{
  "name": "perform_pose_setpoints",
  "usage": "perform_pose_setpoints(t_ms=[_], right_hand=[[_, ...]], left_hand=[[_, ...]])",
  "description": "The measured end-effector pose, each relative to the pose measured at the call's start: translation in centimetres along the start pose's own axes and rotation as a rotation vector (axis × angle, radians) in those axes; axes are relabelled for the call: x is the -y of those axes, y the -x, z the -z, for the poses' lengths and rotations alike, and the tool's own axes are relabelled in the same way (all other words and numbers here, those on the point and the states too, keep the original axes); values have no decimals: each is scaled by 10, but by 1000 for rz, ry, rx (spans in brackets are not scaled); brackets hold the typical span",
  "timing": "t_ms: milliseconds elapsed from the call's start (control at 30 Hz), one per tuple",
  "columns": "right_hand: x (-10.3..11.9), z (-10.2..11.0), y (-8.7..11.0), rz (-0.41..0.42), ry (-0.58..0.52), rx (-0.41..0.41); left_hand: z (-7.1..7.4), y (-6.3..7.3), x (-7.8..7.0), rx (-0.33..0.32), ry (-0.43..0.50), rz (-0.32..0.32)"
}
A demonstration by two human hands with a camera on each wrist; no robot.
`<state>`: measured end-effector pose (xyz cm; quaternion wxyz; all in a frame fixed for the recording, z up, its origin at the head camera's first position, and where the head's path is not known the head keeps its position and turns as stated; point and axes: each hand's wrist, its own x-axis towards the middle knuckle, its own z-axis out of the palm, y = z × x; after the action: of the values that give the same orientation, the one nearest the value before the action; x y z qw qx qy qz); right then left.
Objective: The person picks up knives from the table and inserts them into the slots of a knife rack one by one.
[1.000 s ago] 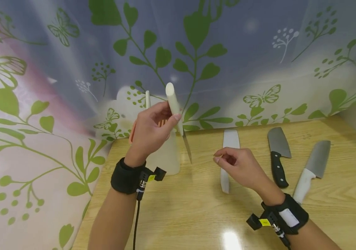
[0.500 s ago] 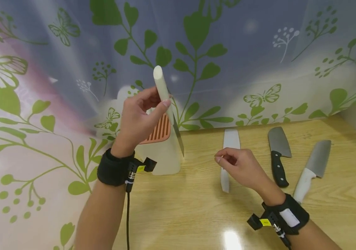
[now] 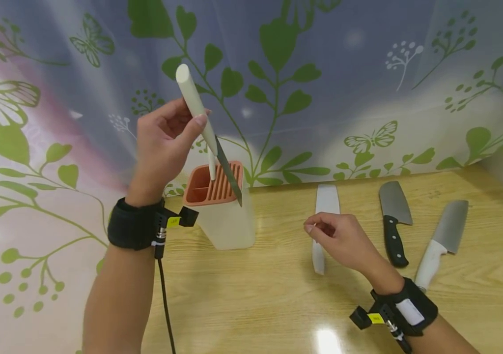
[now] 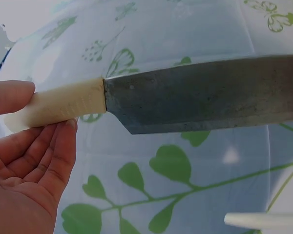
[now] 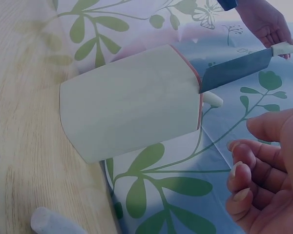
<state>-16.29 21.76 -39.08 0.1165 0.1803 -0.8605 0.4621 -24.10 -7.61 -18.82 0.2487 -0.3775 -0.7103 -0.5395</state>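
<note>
My left hand (image 3: 160,142) pinches the cream handle of a kitchen knife (image 4: 200,95) between thumb and fingers. The broad blade slants down, its tip overlapping the slotted side of the knife block's (image 3: 229,226) orange top in the head view. This cream block stands upright on the table, with another white handle (image 3: 212,167) sticking up from it. My right hand (image 3: 344,238), fingers loosely curled and holding nothing, hovers over a white-handled knife (image 3: 327,197) on the table. In the right wrist view the held knife's tip is right at the block's orange rim.
A black-handled cleaver (image 3: 395,241) and a white-handled knife (image 3: 430,263) lie on the wooden table (image 3: 278,300) to the right. A leaf-patterned curtain (image 3: 353,98) hangs along the back edge and the left side.
My left hand has moved left and up with the knife, from beside the block to over its top, uncovering the orange top. The right hand has stayed in place.
</note>
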Motion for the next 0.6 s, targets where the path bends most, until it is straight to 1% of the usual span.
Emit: perform_pose_setpoints(t_ms=[133, 200, 367, 500, 600], right_hand=[[0, -1, 0, 2, 5, -2], [-1, -2, 0, 4, 6, 1], [-4, -3, 1, 1, 12, 7], [-4, -3, 1, 4, 15, 7], [-4, -3, 1, -1, 14, 6]], left_hand=[[10, -5, 4, -16, 39, 44], [14, -8, 5, -31, 53, 56], [22, -15, 4, -60, 81, 94], [27, -21, 5, -68, 76, 106], [32, -24, 8, -57, 30, 117]])
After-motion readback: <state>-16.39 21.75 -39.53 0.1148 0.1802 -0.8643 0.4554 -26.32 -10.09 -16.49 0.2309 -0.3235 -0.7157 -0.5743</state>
